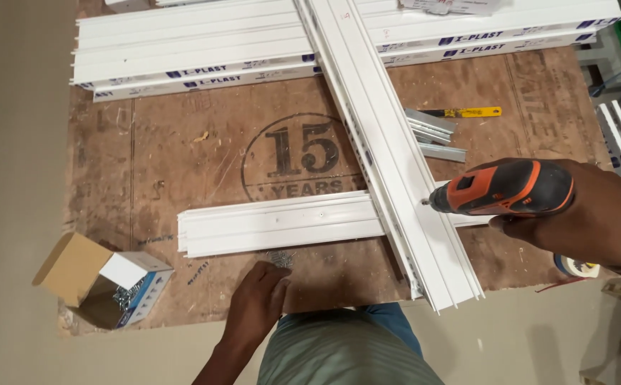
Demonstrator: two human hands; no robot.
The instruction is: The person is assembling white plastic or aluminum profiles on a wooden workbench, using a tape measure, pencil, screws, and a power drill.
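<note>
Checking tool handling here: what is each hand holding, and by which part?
Right hand holds the orange cordless drill by its handle. Left hand holds nothing, fingertips at loose screws.

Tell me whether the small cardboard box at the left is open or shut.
Open. The cardboard box has its brown flap folded back, and metal screws show inside it.

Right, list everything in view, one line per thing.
plywood board: one, brown, on the floor
stacked profiles: several, white, far edge
long profile: one, white, diagonal
short profile: one, white, crossing beneath it
metal strips: a few, grey, right of the diagonal
cutter: one, yellow, beyond the strips
screw box: one, open cardboard, near left corner
loose screws: small pile, grey
drill: one, orange-black
right hand: holds drill
left hand: at screws
</note>
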